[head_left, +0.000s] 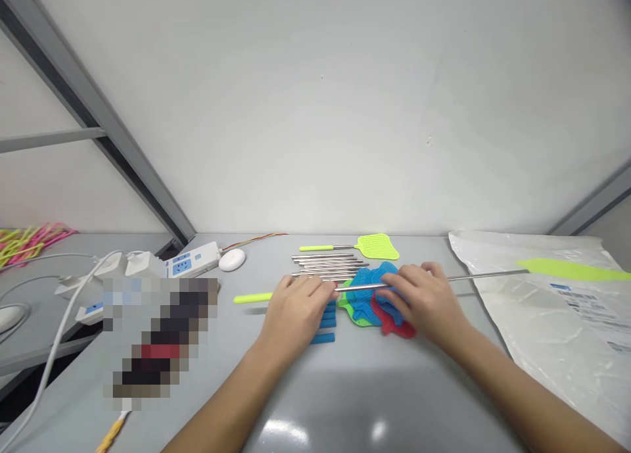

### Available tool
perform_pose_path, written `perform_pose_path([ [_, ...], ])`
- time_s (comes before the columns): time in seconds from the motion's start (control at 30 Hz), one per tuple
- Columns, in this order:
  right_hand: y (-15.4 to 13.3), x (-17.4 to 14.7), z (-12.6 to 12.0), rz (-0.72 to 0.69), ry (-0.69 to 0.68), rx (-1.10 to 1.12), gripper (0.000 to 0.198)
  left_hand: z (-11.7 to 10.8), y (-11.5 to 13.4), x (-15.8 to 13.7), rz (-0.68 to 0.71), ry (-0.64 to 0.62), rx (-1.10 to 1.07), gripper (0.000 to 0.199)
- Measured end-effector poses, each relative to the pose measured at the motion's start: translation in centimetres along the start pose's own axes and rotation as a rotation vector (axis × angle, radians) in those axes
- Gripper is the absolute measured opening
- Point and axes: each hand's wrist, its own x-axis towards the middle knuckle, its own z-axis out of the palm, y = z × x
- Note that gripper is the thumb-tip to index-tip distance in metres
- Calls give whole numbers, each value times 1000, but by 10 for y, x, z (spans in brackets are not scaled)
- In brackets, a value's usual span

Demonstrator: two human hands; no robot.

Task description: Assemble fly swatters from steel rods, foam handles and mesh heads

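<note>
A long telescopic fly swatter [362,286] lies across my two hands, its silver rod drawn out. My left hand [298,305] is closed round it where the yellow-green handle meets the rod. Farther along the rod, the fingers of my right hand [417,298] are closed on it. The yellow-green paddle reaches to the far right, over a plastic bag. Beneath the rod is a pile of blue, red and green swatter heads [362,311]. Several blue handles [323,338] lie partly hidden by my left hand. Behind are several silver rods [328,264].
A complete yellow-green fly swatter [377,246] lies at the back near the wall. To the left are a white power strip [194,260], a white mouse-like object [231,260] and a blurred-out item [162,338] with a cable. A large white plastic bag [547,321] covers the right side.
</note>
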Motion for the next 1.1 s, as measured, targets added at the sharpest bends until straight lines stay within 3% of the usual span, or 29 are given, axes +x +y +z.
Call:
perform_pose_path([
  [0.17,-22,5,2,-100,1,-15,16,6,19,3,58,-9,-29,18],
  [0.43,3,3,-5,-88,-26,-43,20,4,-1,2,24,-50,-40,21],
  [0.8,16,-6,-4,-45,4,-25,19,1,-7,-3,-23,-65,-60,22],
  [0.97,-1,-4,-4,-7,52,30,11,0,-3,-3,-3,-39,-48,22],
  [1.1,-26,-3,3,-84,17,43,11,8,13,-3,83,-13,-67,18],
])
